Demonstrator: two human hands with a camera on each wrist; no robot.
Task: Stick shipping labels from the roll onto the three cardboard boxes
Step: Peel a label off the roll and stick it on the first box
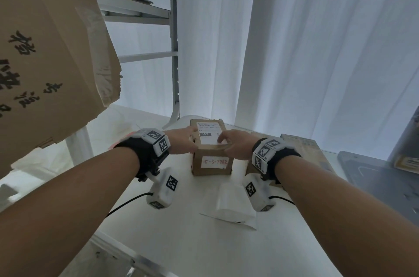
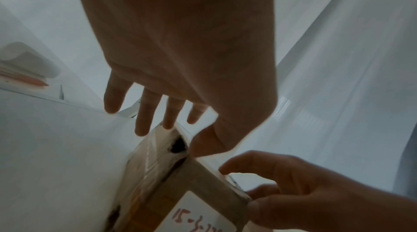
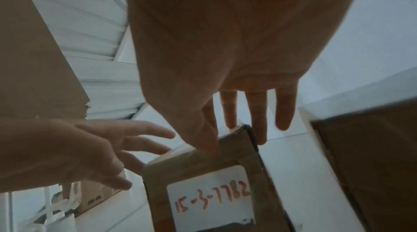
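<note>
A small cardboard box (image 1: 212, 152) stands on the white table (image 1: 204, 242), with a printed shipping label (image 1: 209, 135) on its top. Its front carries a white sticker (image 1: 214, 162) handwritten in red. My left hand (image 1: 184, 140) lies along the box's left top edge, fingers straight (image 2: 144, 120) and thumb on the corner. My right hand (image 1: 231, 141) presses its fingers on the label's near right corner, thumb at the front edge (image 3: 212, 139). A white stack of labels (image 1: 233, 206) lies on the table in front of the box. A second cardboard box (image 3: 372, 155) sits to the right.
A big cardboard box (image 1: 45, 61) with black writing hangs over the table's left side. A metal shelf rack (image 1: 140, 16) and white curtains stand behind. A flat box (image 1: 299, 144) and a grey object (image 1: 374, 177) lie at the right.
</note>
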